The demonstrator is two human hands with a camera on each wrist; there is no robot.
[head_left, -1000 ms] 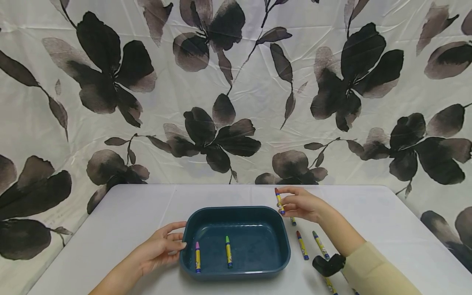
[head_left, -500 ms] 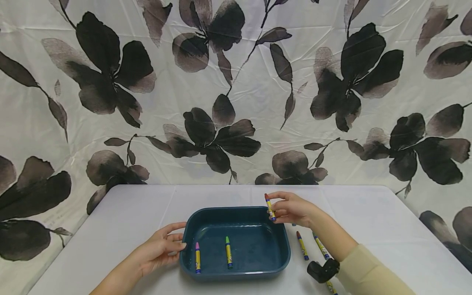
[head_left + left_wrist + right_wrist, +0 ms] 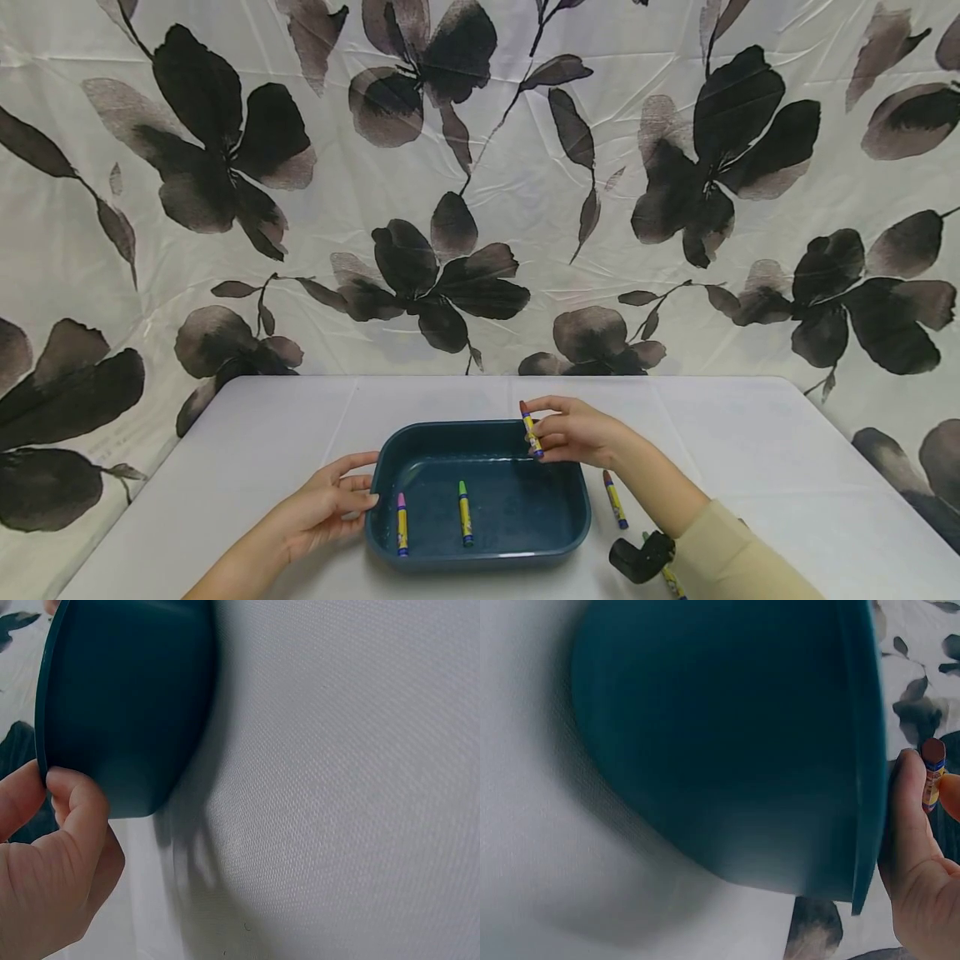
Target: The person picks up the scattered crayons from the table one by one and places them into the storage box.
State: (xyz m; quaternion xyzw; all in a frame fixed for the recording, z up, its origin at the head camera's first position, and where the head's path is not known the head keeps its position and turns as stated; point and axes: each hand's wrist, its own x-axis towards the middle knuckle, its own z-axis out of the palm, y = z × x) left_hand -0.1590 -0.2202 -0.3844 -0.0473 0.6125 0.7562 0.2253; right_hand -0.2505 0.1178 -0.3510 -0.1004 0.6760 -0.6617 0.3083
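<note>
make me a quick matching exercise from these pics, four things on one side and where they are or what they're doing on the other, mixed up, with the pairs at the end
Column one
1. left hand
2. right hand
3. pink-tipped crayon
4. dark teal tray

Column two
A. rests on the white tabletop
B. holds a red-brown-tipped crayon
C. pinches the tray's rim
D. lies in the tray, left of the green-tipped crayon in the head view

Right pairs: 1-C, 2-B, 3-D, 4-A
</note>
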